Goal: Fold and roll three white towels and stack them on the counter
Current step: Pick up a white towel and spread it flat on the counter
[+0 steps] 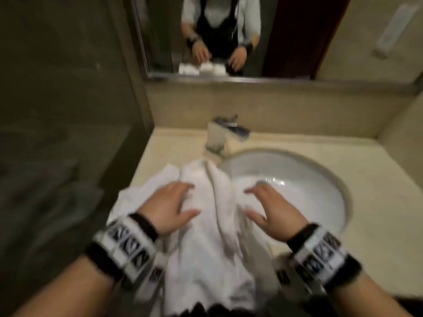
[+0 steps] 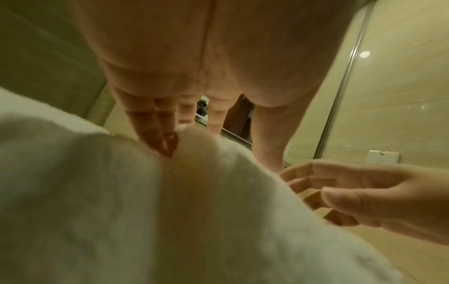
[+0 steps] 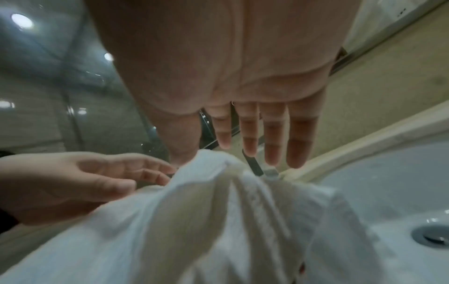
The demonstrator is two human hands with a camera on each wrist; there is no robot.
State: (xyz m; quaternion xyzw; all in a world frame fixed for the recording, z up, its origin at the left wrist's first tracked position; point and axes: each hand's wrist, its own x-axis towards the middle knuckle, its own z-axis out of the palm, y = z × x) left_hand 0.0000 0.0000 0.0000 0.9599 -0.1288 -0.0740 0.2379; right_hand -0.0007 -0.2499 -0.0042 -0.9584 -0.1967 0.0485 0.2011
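Note:
A crumpled white towel (image 1: pixel 206 248) lies on the beige counter (image 1: pixel 377 179), left of the sink, and hangs over the front edge. My left hand (image 1: pixel 183 199) rests flat on its left part, fingers spread. In the left wrist view the left hand (image 2: pixel 170 124) touches the towel (image 2: pixel 145 211) with its fingertips (image 2: pixel 157 142). My right hand (image 1: pixel 254 202) is at the towel's right edge over the basin rim. In the right wrist view the right hand (image 3: pixel 218 144) has straight fingers just above a raised fold of the towel (image 3: pixel 194 221). Neither hand grips the cloth.
The round white sink (image 1: pixel 297 170) with its drain (image 3: pixel 435 235) sits right of the towel. A chrome faucet (image 1: pixel 219 136) stands just behind the towel. A mirror (image 1: pixel 286 42) hangs above the backsplash. A dark glass partition (image 1: pixel 68 110) bounds the counter's left side.

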